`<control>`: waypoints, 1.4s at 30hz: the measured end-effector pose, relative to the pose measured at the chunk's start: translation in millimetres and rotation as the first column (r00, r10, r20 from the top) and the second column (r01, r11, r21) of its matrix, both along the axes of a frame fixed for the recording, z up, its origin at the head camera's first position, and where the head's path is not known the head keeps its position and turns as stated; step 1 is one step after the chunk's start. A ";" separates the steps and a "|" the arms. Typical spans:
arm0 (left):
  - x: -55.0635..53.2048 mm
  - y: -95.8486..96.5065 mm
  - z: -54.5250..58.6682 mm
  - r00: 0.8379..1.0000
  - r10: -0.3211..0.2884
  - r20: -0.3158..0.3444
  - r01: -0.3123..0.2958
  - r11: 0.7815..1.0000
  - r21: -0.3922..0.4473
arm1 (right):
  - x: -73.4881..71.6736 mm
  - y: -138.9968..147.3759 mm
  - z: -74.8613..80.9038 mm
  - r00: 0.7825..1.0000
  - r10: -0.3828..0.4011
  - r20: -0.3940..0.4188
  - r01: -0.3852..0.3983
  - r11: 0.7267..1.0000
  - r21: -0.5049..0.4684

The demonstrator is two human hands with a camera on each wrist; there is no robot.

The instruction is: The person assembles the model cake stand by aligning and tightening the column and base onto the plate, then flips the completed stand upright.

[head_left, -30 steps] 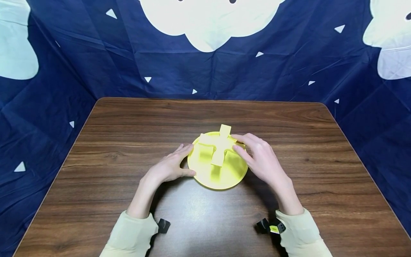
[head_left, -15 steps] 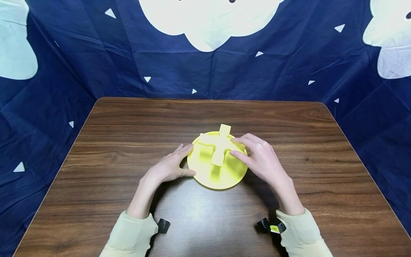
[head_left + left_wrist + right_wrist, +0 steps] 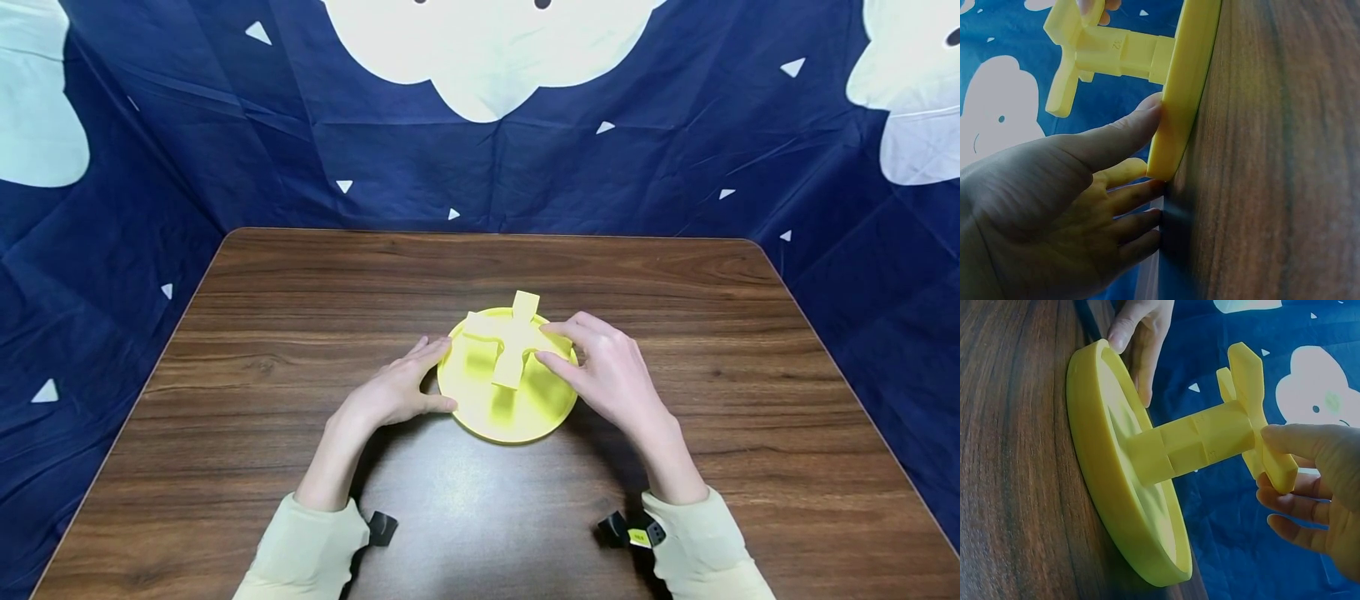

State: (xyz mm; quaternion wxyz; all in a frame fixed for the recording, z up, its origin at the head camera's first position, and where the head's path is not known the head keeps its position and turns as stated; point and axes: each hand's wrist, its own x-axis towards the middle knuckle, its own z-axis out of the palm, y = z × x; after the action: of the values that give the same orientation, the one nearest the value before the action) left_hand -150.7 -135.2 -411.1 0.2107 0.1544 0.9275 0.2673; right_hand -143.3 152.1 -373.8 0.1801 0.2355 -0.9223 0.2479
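A yellow round base (image 3: 491,421) with a raised rim lies on the table. From its middle rises a thick post (image 3: 1191,440), built of short stacked sections. On top is a yellow cross-shaped piece (image 3: 512,354) with flat arms. My right hand (image 3: 611,371) pinches one arm of the cross between thumb and fingers, as the right wrist view shows. My left hand (image 3: 393,392) rests against the left side of the base, fingers and thumb spread and fairly straight. In the left wrist view its thumb (image 3: 1129,131) touches the rim.
The brown wood table (image 3: 300,292) reaches back to a dark blue curtain (image 3: 225,150) printed with white clouds and triangles. Both wrists carry black cameras, the left camera (image 3: 382,528) and the right camera (image 3: 613,530), low over the table front.
The right thumb has moved left and in toward the post, and the hand has taken hold of the right arm of the cross. The left hand and the base have stayed put.
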 end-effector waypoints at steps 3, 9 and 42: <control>0.3 1.4 0.0 1.000 0.000 -0.002 0.000 1.000 0.009 | 0.2 2.0 -0.6 1.000 0.010 0.024 -0.010 1.000 -0.009; 0.4 1.7 0.3 1.000 -0.021 -0.017 0.021 0.999 0.026 | -0.4 5.4 -2.1 0.996 0.043 0.081 -0.040 0.999 -0.036; -5.1 -2.6 9.4 0.997 -0.082 -0.013 0.081 0.995 -0.066 | -46.0 -9.1 25.8 0.905 0.382 0.188 -0.425 0.834 0.352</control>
State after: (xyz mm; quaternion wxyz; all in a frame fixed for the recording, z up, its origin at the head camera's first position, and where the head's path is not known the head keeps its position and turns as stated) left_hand -155.8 -137.8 -401.7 0.2188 0.1871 0.9304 0.2268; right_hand -189.2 143.0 -347.9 0.0228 0.4416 -0.8905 0.1070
